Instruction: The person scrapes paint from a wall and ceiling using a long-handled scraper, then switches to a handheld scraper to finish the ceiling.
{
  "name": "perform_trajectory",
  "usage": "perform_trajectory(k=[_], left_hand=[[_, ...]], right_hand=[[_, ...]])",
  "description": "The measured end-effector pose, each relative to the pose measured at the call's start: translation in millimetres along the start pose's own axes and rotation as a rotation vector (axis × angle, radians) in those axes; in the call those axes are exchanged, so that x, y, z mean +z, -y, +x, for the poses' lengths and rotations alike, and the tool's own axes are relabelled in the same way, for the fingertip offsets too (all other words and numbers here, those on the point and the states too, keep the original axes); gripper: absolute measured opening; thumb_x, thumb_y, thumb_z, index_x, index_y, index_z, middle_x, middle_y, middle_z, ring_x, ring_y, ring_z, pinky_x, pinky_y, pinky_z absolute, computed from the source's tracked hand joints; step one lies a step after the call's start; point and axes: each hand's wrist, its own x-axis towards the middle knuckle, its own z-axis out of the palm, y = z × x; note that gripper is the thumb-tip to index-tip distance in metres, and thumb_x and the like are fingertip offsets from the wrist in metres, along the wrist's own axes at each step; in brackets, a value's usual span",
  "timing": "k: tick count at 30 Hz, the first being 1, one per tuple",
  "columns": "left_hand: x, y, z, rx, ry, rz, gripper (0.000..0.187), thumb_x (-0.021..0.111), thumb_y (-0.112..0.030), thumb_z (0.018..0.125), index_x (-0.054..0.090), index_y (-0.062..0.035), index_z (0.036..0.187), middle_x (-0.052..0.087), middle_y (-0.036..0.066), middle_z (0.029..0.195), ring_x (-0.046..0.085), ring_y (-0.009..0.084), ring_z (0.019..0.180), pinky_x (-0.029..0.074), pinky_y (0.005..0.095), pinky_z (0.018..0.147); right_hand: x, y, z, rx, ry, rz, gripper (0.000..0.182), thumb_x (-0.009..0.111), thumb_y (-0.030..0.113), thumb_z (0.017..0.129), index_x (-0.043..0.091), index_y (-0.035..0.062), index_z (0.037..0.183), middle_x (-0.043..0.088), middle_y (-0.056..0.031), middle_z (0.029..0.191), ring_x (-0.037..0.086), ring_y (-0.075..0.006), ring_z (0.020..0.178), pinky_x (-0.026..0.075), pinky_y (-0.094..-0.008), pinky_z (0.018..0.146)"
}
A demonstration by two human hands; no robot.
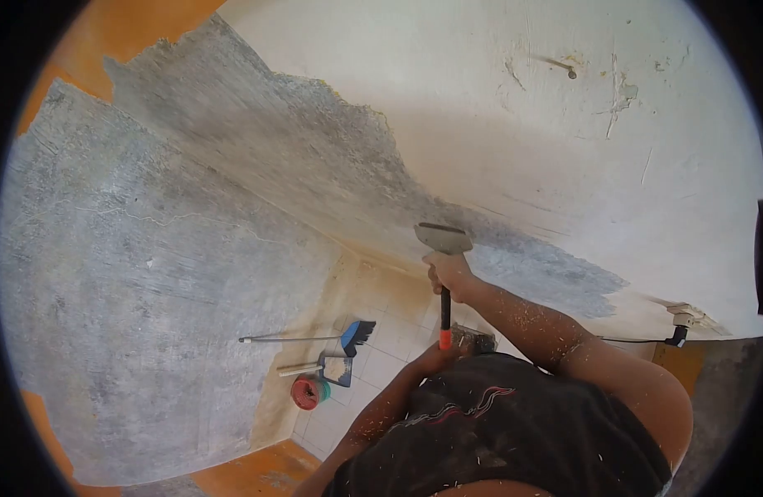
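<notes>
A wide-bladed scraper with a black handle and a red end stands almost upright in the middle of the head view. Its broad metal head is against or very near the wall, along the border of bare grey plaster and white paint. Just below the head, my right hand is closed round the handle. Lower down, by my shirt, my left hand closes on the red end, its fingers partly hidden. Light flecks cover both forearms and the dark shirt.
White paint covers the upper wall; grey plaster is exposed to the left. On the tiled floor are a blue broom, a dustpan with pale debris and a red-and-green bucket. A pipe fitting juts out at right.
</notes>
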Motion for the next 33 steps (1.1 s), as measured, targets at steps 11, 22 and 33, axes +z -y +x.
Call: perform_trajectory(k=[11,22,33], left_hand=[[10,-5,5,0.007,0.034,-0.011,0.029,0.058,-0.034,0.082,0.053,-0.0066,0.089,0.047,-0.002,0.060,0.044,0.0094,0.046,0.035,0.0249,0.041],[6,-10,2,-0.007,-0.058,-0.143,0.027,0.059,-0.033,0.082,0.056,-0.0066,0.075,0.047,0.000,0.055,0.044,0.0100,0.045,0.034,0.0245,0.042],[5,-19,-10,-0.097,-0.016,-0.188,0.026,0.060,-0.027,0.082,0.051,-0.0066,0.069,0.048,0.000,0.055,0.044,0.0099,0.044,0.033,0.0255,0.041]], right_hand=[[-6,15,1,-0.001,0.034,0.014,0.021,0.054,0.019,0.079,0.043,0.0086,0.064,0.038,-0.0022,0.045,0.034,-0.0136,0.035,0.028,-0.0299,0.036],[5,24,-5,-0.105,0.071,0.008,0.023,0.053,0.019,0.080,0.044,0.0078,0.062,0.039,-0.0027,0.047,0.033,-0.0131,0.034,0.027,-0.0309,0.032],[-3,10,3,0.060,0.028,0.084,0.019,0.053,0.018,0.080,0.043,0.0089,0.067,0.037,-0.0025,0.046,0.032,-0.0143,0.035,0.028,-0.0306,0.036]])
